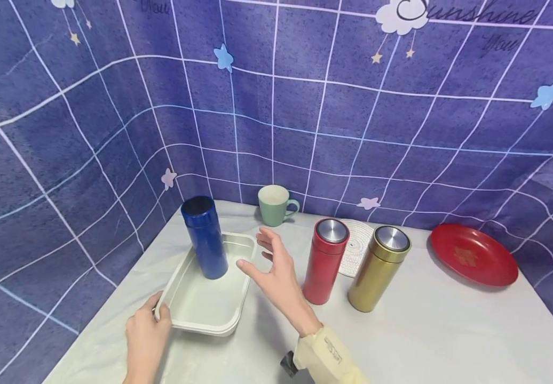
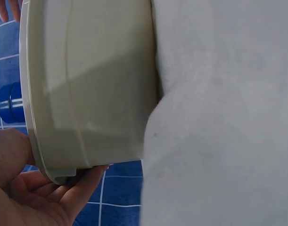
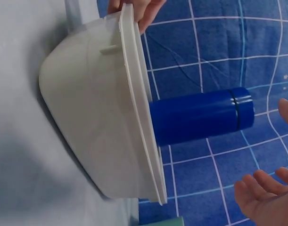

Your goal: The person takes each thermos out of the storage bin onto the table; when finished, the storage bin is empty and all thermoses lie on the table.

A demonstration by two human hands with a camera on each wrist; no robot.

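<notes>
My left hand (image 1: 148,333) grips the near left corner of a white plastic tub (image 1: 199,326), thumb over the rim and fingers beneath it, as the left wrist view shows. Upright inside the tub, toward its far left, stands a blue thermos bottle (image 1: 207,240); its top rises well above the rim in the right wrist view. My right hand (image 1: 276,269) is in the air just right of the tub, thumb and fingers spread apart with nothing between them. To its right stand a red thermos (image 1: 323,266) and a gold thermos (image 1: 377,272), both with silver lids.
A green mug (image 1: 274,205) stands at the back by the blue patterned curtain (image 1: 305,106). Behind the red and gold bottles lies a white woven mat (image 1: 359,240). A red oval plate (image 1: 473,253) sits at the far right of the white-covered table (image 1: 430,341).
</notes>
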